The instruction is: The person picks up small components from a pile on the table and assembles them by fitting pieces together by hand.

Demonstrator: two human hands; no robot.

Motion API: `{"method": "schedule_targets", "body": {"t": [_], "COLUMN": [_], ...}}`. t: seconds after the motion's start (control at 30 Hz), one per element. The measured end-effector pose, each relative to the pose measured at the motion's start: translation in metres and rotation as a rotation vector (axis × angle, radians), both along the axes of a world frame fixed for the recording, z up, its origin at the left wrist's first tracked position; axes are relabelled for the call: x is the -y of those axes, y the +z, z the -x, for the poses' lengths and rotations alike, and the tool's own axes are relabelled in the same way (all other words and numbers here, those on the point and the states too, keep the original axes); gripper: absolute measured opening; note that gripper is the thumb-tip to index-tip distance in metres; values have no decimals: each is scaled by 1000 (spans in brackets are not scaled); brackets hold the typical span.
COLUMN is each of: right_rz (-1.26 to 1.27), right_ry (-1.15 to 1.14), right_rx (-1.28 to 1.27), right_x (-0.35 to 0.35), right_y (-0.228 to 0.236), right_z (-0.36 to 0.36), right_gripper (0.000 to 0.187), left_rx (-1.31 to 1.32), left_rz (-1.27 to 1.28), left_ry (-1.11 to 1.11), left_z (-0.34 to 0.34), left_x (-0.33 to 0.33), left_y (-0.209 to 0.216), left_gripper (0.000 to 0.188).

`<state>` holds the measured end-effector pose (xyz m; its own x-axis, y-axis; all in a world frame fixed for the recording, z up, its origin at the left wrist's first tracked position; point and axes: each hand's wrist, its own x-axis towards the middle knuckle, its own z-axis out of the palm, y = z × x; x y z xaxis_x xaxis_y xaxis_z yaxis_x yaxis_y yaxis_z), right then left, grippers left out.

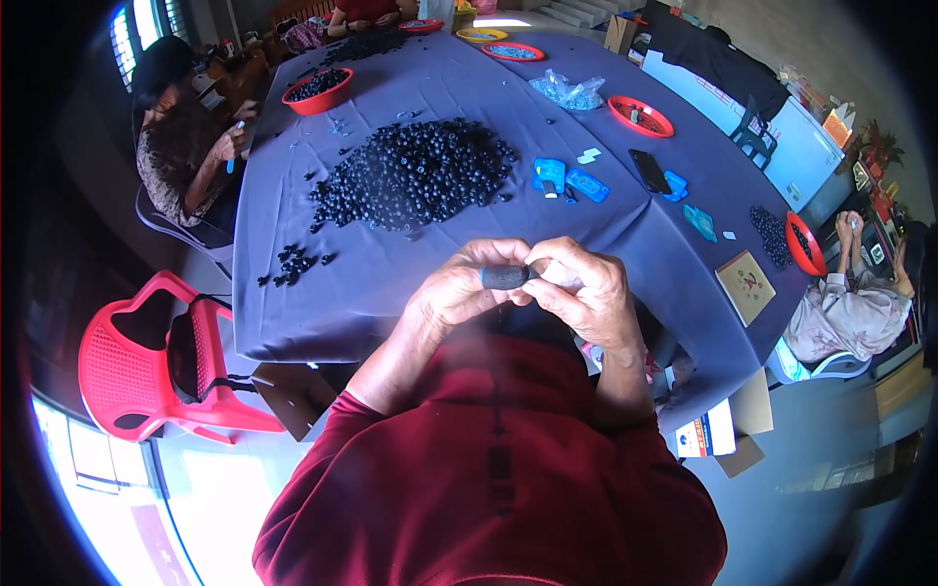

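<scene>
My left hand and my right hand meet in front of my chest, above the table's near edge. A dark sleeve with a blue rim lies along my left thumb and seems to be worn on it. Both hands are closed, their fingertips pressed together at the sleeve's right end. Something pale shows under my right fingers; whether it is held or wrapped on a finger I cannot tell. Just beyond my hands spreads a big heap of small round black parts, with a smaller cluster to its left.
The grey-blue cloth-covered table carries red basins, blue packets, a phone, a clear plastic bag and a square card. People sit left, right and far. A red chair stands at left.
</scene>
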<state>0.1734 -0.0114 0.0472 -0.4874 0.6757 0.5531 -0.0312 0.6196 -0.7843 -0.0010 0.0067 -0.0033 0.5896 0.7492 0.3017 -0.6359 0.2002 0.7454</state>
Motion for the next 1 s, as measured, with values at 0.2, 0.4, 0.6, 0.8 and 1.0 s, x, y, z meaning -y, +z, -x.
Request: {"method": "schedule_targets", "body": {"t": [0.2, 0.4, 0.6, 0.8, 1.0], "right_rz": [-38, -223, -225, -214, -179], "right_ry": [-89, -289, -311, -320, -341], "right_rx": [40, 64, 71, 154, 160], "right_x": [-10, -4, 1, 5, 3], "right_y": [-14, -1, 0, 2, 0], "right_z": [-1, -3, -1, 0, 2], "right_gripper": [19, 20, 19, 15, 12], "left_rx": [123, 210, 141, 151, 143], "left_rz": [35, -115, -96, -108, -111], "left_ry": [10, 77, 127, 96, 143], "left_z": [-12, -3, -3, -4, -5], "left_x": [-1, -6, 1, 2, 1], "left_y": [-4, 4, 6, 4, 5], "left_gripper": [33, 28, 35, 33, 32]}}
